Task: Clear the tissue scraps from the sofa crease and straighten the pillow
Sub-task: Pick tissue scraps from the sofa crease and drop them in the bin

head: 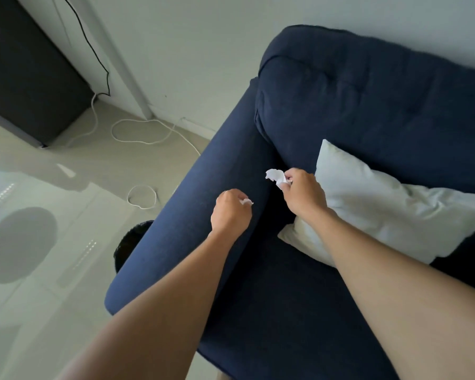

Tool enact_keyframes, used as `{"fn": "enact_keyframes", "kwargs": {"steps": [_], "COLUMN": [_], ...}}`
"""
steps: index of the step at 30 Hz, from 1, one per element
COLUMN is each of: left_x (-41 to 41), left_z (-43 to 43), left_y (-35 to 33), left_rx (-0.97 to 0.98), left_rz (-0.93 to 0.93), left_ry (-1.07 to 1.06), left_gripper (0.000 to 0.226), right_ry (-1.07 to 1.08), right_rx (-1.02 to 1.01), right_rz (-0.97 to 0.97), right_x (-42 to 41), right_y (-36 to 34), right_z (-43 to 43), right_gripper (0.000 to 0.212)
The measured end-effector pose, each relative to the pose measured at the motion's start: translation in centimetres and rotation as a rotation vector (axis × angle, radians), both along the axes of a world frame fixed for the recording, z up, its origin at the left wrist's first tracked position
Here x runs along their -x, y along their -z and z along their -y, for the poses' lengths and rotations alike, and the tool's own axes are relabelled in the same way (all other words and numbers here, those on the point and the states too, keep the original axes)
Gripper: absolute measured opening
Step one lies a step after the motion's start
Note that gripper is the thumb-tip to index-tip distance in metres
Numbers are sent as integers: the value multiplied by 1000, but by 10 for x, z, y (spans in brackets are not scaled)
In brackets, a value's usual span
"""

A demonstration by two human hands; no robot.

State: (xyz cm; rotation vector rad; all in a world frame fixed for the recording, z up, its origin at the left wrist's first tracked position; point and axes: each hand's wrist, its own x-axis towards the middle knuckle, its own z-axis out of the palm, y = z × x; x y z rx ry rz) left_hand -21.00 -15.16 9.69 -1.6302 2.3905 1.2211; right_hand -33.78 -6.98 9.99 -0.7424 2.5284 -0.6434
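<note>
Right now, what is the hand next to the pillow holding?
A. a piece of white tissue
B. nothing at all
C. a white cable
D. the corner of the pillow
A: the right hand pinches a crumpled white tissue scrap in its fingertips, above the dark sofa crease and just left of the white pillow, which it does not grip.

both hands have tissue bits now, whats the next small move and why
Probably carry both scraps to the dark bin beside the armrest: the right hand pinches a tissue scrap, the left hand a smaller one.
</note>
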Motion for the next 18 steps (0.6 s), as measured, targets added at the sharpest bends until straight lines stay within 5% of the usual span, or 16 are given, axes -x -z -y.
{"fn": "enact_keyframes", "kwargs": {"steps": [9, 18], "left_x": [-66, -179], "left_z": [79, 178], "left_y": [11, 25], "left_rx": [-32, -59], "left_rz": [-7, -44], "left_ry": [-100, -360], "left_gripper": [37, 26], "right_ry": [-146, -380], "right_rx": [65, -12], "right_rz": [124, 229], "right_x": [-72, -174], "right_y": [1, 26], "right_z": [89, 208], "right_gripper": [23, 21]}}
